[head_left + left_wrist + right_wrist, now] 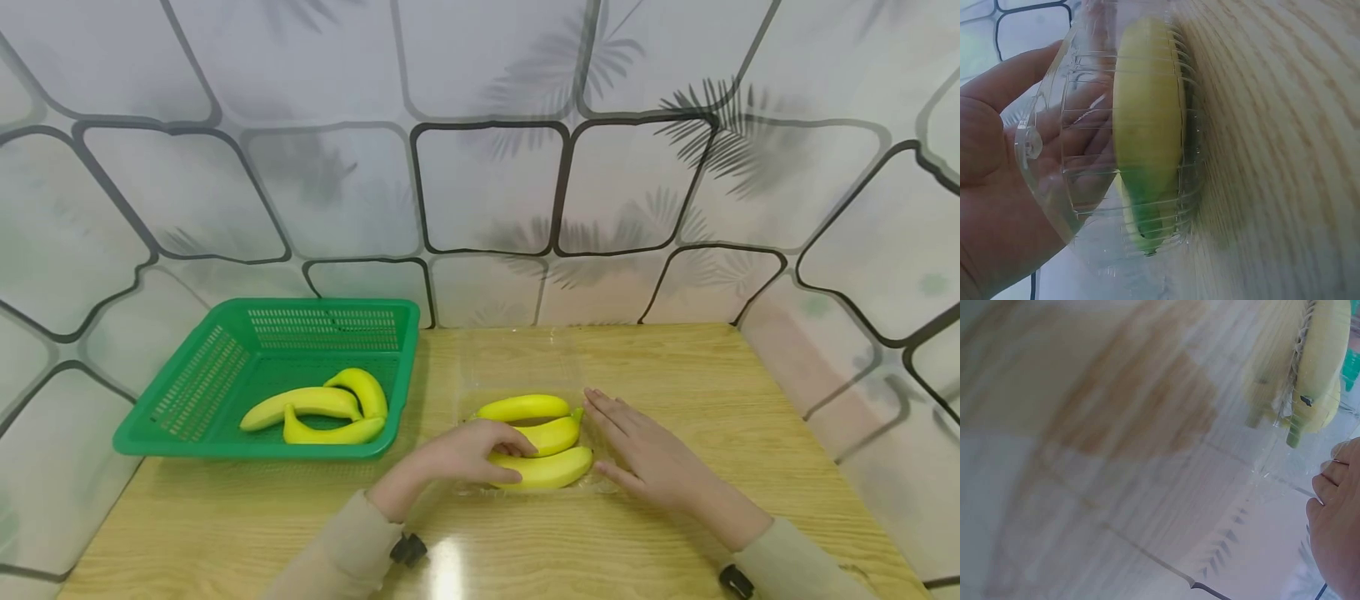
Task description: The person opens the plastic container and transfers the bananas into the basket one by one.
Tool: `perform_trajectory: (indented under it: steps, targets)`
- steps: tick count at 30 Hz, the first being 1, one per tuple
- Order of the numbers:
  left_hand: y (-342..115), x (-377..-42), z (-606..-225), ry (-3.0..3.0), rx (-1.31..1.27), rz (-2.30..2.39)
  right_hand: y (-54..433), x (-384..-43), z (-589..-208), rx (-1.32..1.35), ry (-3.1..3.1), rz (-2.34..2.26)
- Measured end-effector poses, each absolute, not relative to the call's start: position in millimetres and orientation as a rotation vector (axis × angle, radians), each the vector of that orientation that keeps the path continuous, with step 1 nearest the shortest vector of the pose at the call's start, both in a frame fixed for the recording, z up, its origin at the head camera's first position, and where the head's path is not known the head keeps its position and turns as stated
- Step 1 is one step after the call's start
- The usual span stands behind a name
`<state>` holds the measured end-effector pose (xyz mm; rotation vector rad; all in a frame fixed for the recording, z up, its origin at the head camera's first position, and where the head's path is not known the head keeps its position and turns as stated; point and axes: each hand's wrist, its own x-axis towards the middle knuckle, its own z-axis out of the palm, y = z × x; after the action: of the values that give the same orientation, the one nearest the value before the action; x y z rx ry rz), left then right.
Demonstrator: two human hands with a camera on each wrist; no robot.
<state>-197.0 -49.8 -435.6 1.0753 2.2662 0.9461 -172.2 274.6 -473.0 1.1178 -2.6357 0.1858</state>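
Observation:
A clear plastic box [480,490] with its lid raised at the back holds a rear banana [522,407], a middle banana [555,436] and a front banana [551,472]. My left hand [468,452] reaches over the left end of the box, thumb and fingers parted above the front banana; whether they touch it is unclear. Through the clear wall in the left wrist view, the fingers of that hand [997,162] extend over the banana [1147,100]. My right hand [652,454], fingers extended, lies along the box's right side and holds nothing.
On the left stands a green plastic basket [408,367] with several slotted walls and three bananas [300,406] in it. A wood-grain table [675,358] carries everything. Patterned white panels [487,192] rise behind and at both sides.

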Motion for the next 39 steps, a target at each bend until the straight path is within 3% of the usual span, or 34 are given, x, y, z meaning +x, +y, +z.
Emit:
perform_trajectory:
  steps: [39]
  targets:
    - [-34.6,-189.4,-439.3,2.625,1.257,0.426,274.0,-172.6,-470.5,1.130,-2.628,0.186]
